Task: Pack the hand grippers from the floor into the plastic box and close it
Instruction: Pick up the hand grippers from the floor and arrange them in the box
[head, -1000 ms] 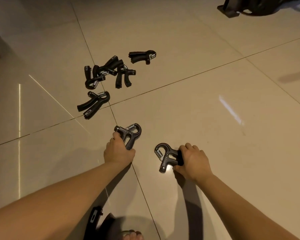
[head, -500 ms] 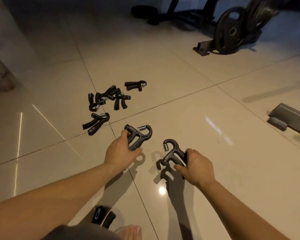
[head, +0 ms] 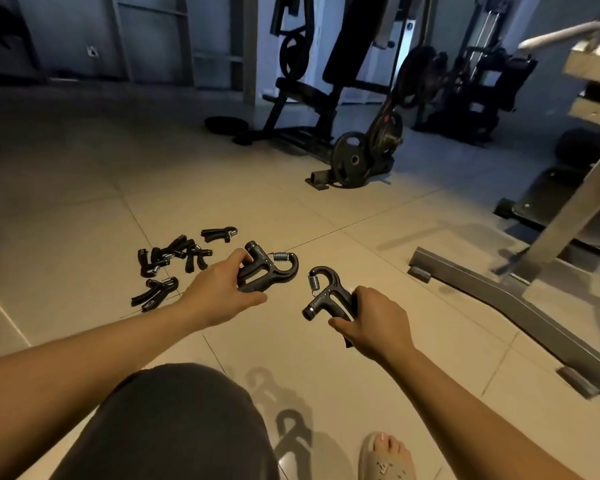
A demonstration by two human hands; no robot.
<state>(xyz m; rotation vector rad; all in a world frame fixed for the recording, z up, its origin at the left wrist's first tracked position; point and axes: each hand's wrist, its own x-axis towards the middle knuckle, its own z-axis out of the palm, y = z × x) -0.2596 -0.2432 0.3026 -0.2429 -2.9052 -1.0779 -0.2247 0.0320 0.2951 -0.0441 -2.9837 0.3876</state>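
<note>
My left hand [head: 219, 292] grips a black hand gripper [head: 274, 270] with a steel spring, held above the tiled floor. My right hand [head: 371, 320] grips a second black hand gripper [head: 323, 292], its spring loop pointing up. Several more black hand grippers [head: 174, 258] lie in a loose cluster on the floor to the left, with one [head: 219, 233] a little apart behind them and another [head: 155, 292] nearer me. No plastic box is in view.
A grey metal bench frame [head: 499, 299] stretches across the floor at right. A weight plate [head: 350, 161] and dark gym machines [head: 319, 64] stand at the back. My knee [head: 174, 424] and sandalled foot [head: 385, 455] fill the bottom.
Both hands have lifted their hand grippers off the floor and raised them. The view has tilted up, bringing the gym machines and bench frame into sight.
</note>
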